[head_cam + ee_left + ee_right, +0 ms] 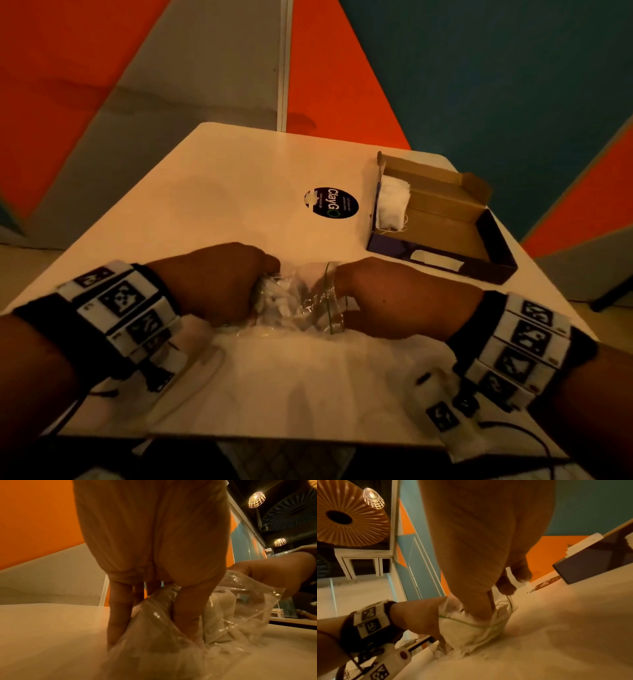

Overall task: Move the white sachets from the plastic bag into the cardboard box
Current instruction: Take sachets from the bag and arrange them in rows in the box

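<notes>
Partly done, a good few sachets left to shift

Head view: a stack of white sachets (393, 202) is already stood in the cardboard box (442, 219), far right of the worktop (222, 192). Left wrist view: the plastic bag (171, 635), still stuffed, is gripped by the left hand (152, 547). Right wrist view: the right hand (488, 547) is dug into the bag mouth; whether anything's been pinched can't be told

Right fingers (481, 609) inside plastic bag (471, 632)
</notes>
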